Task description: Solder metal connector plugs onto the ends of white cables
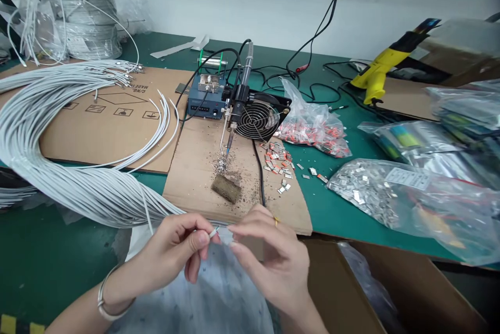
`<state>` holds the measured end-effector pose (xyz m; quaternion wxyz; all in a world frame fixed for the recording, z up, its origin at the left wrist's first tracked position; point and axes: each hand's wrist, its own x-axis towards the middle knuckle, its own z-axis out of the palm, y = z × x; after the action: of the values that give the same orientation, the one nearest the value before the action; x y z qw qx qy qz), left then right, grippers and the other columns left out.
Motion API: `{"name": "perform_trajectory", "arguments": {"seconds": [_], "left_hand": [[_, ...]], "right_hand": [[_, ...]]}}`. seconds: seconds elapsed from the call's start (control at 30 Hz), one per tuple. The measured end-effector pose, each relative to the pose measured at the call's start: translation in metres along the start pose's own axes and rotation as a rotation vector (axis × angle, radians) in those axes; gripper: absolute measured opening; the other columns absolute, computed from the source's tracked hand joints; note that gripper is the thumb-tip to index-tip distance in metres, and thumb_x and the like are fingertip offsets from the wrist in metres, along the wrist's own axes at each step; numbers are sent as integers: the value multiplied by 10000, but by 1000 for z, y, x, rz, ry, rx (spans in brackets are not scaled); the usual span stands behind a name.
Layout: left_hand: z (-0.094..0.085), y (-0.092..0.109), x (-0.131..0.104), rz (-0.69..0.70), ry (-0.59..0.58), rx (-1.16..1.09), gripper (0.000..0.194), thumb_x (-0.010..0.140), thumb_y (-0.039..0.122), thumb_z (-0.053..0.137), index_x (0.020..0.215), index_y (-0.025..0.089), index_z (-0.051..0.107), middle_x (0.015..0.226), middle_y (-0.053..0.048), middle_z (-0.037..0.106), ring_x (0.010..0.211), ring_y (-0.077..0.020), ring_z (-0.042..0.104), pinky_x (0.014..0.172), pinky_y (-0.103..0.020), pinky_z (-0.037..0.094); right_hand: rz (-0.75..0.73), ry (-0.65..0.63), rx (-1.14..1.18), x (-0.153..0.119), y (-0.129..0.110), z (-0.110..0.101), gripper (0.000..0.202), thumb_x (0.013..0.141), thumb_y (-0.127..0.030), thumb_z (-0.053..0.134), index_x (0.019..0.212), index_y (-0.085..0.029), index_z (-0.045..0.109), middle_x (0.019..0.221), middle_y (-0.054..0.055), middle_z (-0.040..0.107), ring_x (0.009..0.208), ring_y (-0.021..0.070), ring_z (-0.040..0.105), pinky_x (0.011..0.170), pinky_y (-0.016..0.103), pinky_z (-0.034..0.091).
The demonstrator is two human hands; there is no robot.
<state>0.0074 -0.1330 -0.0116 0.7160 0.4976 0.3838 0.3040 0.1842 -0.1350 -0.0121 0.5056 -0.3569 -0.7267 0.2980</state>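
My left hand (187, 245) pinches a light grey cable end (213, 233) between thumb and forefinger, its thin tip pointing right. My right hand (269, 256) is just right of that tip, thumb and forefinger slightly apart, with nothing I can make out between them. A large bundle of grey cables (70, 177) curves from the left toward my left hand. Beyond my hands, a brown sponge block (226, 189) lies on a cardboard sheet (195, 183). Behind it a soldering iron (240, 89) is clamped tip-down above solder scraps (221, 164).
A blue soldering station (205, 102), solder reel (212, 62) and small fan (258, 120) stand behind. Loose orange-and-metal connectors (278, 157) lie right, near bags of connectors (312, 128) and metal parts (363, 193). A yellow heat gun (380, 71) is farther back; an open carton (328, 276) sits below.
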Motion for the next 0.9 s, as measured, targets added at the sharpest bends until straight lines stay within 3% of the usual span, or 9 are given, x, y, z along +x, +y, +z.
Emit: {"name": "perform_trajectory", "arguments": {"seconds": [0.13,0.33,0.4,0.57,0.7,0.8,0.9], "left_hand": [[-4,1,2,-30,-133,38,326,875,424,431,749,133,507,547,44,446,342,-23,387,358,-139,277],[-7,6,3,-43,-153,275,284,906,313,379,758,129,537,559,48,411,379,-15,324,378,-131,254],[-7,7,4,-43,-197,228,292,899,339,396,757,129,540,547,48,419,371,-17,341,376,-132,264],[-6,3,13,-38,-257,-43,393,816,495,501,680,126,516,493,34,454,324,-27,366,326,-136,259],[-4,2,13,-72,-172,-101,338,785,451,575,712,124,534,549,11,520,346,-38,446,333,-128,297],[-2,3,9,-71,-51,-63,300,774,418,601,724,129,541,498,32,495,349,-50,464,349,-132,330],[-1,6,8,-76,1,26,281,780,406,591,717,137,538,424,53,441,351,-66,465,353,-138,343]], "right_hand": [[135,-157,108,9,0,-9,120,768,-128,657,856,-209,664,682,-1,627,631,152,540,652,315,392],[159,-319,36,13,-1,-14,140,771,-65,603,740,-188,662,641,1,623,605,144,503,667,323,360],[137,-259,162,11,3,-8,138,758,-64,615,719,-187,663,613,1,623,553,132,488,647,321,354],[225,124,742,-2,18,30,79,733,-276,707,674,-231,681,513,-11,509,515,140,407,532,286,321],[313,229,984,-5,28,37,91,758,-333,682,707,-260,666,515,-31,418,512,135,360,516,268,296],[335,244,748,-3,30,20,50,781,-308,665,777,-258,668,586,-24,452,563,135,379,531,258,296],[339,15,430,2,24,1,158,718,-237,722,873,-235,691,662,1,548,629,149,443,572,267,333]]}}
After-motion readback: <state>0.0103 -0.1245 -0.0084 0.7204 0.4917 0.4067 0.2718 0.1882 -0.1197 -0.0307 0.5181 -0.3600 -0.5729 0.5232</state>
